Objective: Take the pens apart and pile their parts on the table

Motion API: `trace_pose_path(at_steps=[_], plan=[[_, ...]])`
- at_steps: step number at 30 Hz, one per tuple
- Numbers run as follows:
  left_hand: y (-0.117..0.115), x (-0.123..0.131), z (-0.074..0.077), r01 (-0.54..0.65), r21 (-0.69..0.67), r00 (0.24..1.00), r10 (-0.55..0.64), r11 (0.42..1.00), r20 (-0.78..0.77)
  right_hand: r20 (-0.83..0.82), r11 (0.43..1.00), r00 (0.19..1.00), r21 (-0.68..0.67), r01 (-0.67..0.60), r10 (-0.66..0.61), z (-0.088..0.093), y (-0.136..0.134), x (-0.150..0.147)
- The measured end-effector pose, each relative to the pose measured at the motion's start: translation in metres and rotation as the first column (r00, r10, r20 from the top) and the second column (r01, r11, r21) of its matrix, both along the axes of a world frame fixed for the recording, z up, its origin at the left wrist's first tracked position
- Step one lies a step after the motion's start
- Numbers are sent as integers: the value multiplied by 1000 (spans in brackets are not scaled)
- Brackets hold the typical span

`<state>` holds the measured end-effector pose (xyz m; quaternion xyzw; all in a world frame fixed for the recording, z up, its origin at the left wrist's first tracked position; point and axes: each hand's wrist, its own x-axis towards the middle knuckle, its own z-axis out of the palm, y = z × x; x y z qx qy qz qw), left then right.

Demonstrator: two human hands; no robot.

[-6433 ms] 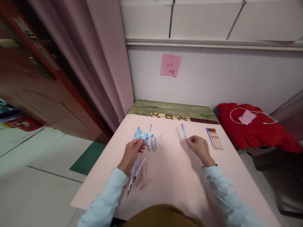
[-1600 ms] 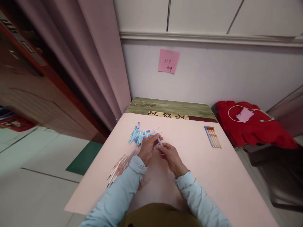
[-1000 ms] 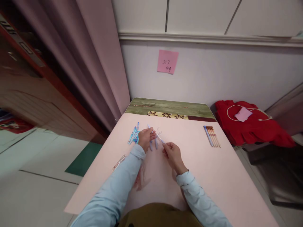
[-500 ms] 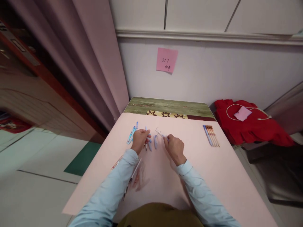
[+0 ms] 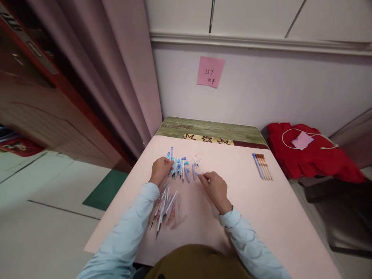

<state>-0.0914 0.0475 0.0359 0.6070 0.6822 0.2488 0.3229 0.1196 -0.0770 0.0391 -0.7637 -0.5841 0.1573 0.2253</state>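
Note:
My left hand (image 5: pixel 161 170) is at the left end of a cluster of blue pen parts (image 5: pixel 177 166), its fingers closed around something I cannot make out. To the right, my right hand (image 5: pixel 215 186) pinches the lower end of a small pale blue piece (image 5: pixel 197 173), beside a blue pen barrel (image 5: pixel 193 169). A thin white stick (image 5: pixel 194 159) lies above, near tiny clear bits. Several white refills with dark tips (image 5: pixel 162 211) lie in a loose pile below my left hand. At the right is a row of pens (image 5: pixel 264 167), one blue and several beige with brown tops.
A pink sheet (image 5: pixel 241 217) covers the table, with a green wood-patterned edge (image 5: pixel 215 128) at the back. Red cloth (image 5: pixel 319 159) with a white cable lies to the right. A pink note (image 5: pixel 210 72) is on the wall.
My left hand has moved left, uncovering the blue parts. The white stick that was by my right hand's fingers now lies on the sheet. The view has shifted slightly.

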Motion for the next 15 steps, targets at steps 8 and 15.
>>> trace_pose_path(at_steps=[8,15], plan=[[-2,-16,4,7,-5,941,-8,1000,-339,-112,995,993,-95,25,-36,-11,40,-33],[4,-15,-2,18,32,943,-6,999,-332,-16,998,1000,-52,-20,20,-11,27,-40]])
